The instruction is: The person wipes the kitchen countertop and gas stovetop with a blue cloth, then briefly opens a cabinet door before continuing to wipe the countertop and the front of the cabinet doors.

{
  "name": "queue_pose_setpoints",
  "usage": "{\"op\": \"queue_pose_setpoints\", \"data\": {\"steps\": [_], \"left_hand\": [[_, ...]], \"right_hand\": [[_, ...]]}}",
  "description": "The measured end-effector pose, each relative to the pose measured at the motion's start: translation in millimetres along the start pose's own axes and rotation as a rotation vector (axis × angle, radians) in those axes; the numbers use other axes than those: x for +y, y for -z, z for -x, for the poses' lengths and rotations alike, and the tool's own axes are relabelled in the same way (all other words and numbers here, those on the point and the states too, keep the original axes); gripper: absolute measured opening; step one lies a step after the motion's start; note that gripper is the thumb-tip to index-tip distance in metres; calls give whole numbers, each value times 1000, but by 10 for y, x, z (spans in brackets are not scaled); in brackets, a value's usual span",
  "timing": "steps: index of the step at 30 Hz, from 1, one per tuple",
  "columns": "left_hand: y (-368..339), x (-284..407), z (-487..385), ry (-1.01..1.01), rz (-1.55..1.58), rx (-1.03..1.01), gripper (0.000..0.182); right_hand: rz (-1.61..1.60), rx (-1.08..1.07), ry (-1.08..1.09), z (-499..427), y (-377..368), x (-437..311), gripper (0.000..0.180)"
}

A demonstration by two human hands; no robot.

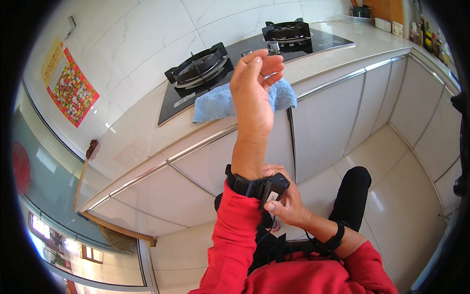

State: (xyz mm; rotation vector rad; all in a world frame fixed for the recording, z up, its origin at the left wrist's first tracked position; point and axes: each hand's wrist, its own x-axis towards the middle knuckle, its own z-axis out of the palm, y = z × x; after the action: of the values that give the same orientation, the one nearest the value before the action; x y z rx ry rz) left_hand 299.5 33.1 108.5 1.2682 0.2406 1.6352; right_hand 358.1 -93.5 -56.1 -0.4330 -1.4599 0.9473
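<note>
My left hand (pixel 253 92) is raised in front of the counter, palm turned to the right with the fingers loosely bent and nothing in them. A black camera-like device (pixel 275 187) with a white label sits on a black strap (pixel 244 185) around my left wrist, just above the red sleeve (pixel 235 228). My right hand (pixel 292 205) grips this device, its thumb on the near side and its fingers partly hidden behind. Another black strap (pixel 336 239) circles my right forearm. Behind my left hand, a blue towel (pixel 214 104) lies over the counter edge.
A black glass gas hob (pixel 238 49) with two burners is set in the counter (pixel 312 71). Pale cabinets (pixel 323 114) run below it and turn the corner at right. Bottles (pixel 427 36) stand far right. A broom (pixel 83 180) leans at left.
</note>
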Motion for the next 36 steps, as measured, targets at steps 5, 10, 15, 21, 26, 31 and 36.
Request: {"op": "queue_pose_setpoints", "data": {"steps": [5,10,15,21,26,31,36], "left_hand": [[-172,-81,-16,-710,-1075,-85,14],[-233,-172,0,-1071,-1546,-335,16],[-260,-323,-26,-1156,-1710,-394,15],[-308,-593,-97,-1197,-1778,-506,11],[-314,-720,-104,-1193,-1844,-575,11],[-436,-877,5,-1245,-1836,-624,10],[-430,-1010,14,-1255,-1849,-641,6]], "right_hand": [[-238,-30,-280,151,-22,-81,60],[-332,136,-166,72,54,-90,55],[685,367,442,-92,226,-383,46],[910,155,341,-157,-157,-677,42],[1062,159,459,-250,-320,-783,39],[988,5,566,-312,-624,-791,28],[816,28,627,-408,-720,-741,34]]}}
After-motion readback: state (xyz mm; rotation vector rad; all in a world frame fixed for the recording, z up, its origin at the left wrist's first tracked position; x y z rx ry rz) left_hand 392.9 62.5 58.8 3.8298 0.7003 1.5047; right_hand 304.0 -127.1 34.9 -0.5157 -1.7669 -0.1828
